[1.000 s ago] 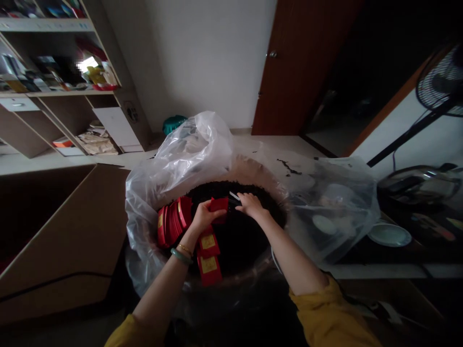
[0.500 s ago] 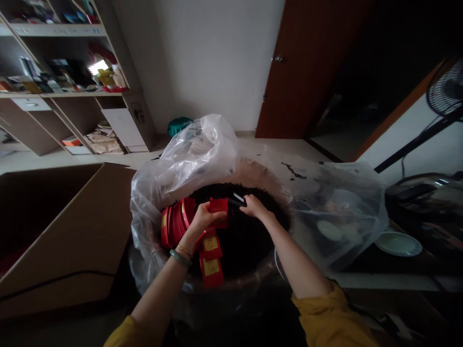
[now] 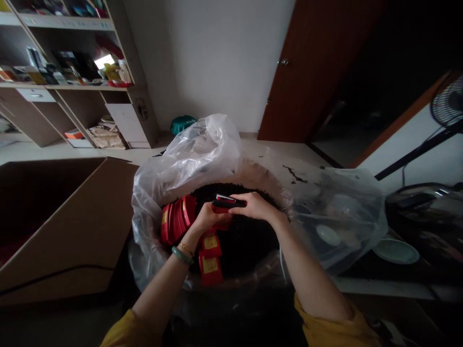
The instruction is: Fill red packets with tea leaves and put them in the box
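My left hand (image 3: pixel 207 219) is closed on a small red packet (image 3: pixel 224 223), partly hidden by its fingers. Closed round a black stapler (image 3: pixel 224 203), my right hand (image 3: pixel 256 207) holds it across the top edge of that packet. Just left of my left hand, a row of red packets (image 3: pixel 178 219) stands packed together. Two more, a red packet with a yellow label (image 3: pixel 210 244) and another red packet (image 3: pixel 211 271), lie below my left wrist. All of them rest on dark, loose, leaf-like material (image 3: pixel 249 241) filling a wide round container.
Clear plastic sheeting (image 3: pixel 197 152) lines the container and spreads out to the right. A cardboard box (image 3: pixel 83 217) stands at left, with a dark cord across it. A pale green dish (image 3: pixel 396 250), a fan (image 3: pixel 448 101), shelves (image 3: pixel 79 86) and a brown door (image 3: pixel 292 86) surround it.
My right hand has brought the stapler left, from beside the packet onto its top edge. My left hand still holds the packet. The view has shifted slightly.
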Tool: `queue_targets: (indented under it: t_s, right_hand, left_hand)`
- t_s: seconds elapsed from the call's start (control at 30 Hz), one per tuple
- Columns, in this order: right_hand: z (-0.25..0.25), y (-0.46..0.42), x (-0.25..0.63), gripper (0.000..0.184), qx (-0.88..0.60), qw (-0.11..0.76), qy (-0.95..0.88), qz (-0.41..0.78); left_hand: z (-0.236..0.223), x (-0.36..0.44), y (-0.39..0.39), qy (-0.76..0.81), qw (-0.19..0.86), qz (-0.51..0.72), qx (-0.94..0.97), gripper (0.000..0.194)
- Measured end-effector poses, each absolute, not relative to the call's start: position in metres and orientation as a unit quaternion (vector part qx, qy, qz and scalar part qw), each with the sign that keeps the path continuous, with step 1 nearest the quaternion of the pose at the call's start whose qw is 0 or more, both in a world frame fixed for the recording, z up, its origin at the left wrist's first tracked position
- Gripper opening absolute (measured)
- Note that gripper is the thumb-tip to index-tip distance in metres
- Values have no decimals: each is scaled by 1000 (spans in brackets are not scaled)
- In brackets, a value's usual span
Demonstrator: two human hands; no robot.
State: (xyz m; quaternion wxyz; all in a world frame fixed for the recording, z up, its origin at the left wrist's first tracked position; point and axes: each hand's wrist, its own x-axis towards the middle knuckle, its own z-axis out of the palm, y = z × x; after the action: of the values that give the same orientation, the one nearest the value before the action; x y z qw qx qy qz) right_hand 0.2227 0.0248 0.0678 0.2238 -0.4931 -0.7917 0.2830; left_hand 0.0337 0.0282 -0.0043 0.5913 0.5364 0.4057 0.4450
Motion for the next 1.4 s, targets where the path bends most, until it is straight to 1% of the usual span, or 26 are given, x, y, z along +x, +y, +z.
queue_targets:
  t_s: [0.1, 0.2, 0.3, 0.63, 0.7, 0.8, 0.87, 1.0, 1.13, 1.4]
  right_hand:
    - [67, 23, 215, 45, -520, 234, -783, 249]
    - [68, 24, 214, 39, -548, 233, -774, 216]
    - [68, 24, 214, 39, -555, 229, -776, 195]
    - [64, 25, 210, 38, -555, 233, -781, 166]
    - [64, 26, 212, 43, -552, 235, -779, 183]
    - [64, 28, 220, 54, -548, 229, -775, 217]
    - [64, 30, 224, 56, -550, 224, -771, 228]
    - [62, 30, 224, 47, -548, 229, -770, 232]
    - [61, 30, 218, 39, -550, 236, -775, 202]
    - [58, 29, 213, 37, -538, 243, -788, 172]
  left_hand:
    - [-3, 34, 27, 414, 593, 432, 538, 45]
    - [1, 34, 25, 426, 605, 418, 527, 49]
    - [6, 34, 24, 436, 605, 420, 517, 52]
    - [9, 33, 24, 432, 617, 426, 502, 53]
    - [9, 32, 24, 437, 614, 426, 500, 52]
    - [9, 30, 23, 445, 606, 433, 497, 51]
    - [10, 30, 23, 440, 610, 437, 493, 51]
    - [12, 31, 20, 436, 617, 442, 483, 51]
    - [15, 32, 18, 437, 622, 441, 477, 50]
    - [17, 33, 17, 446, 597, 471, 472, 48]
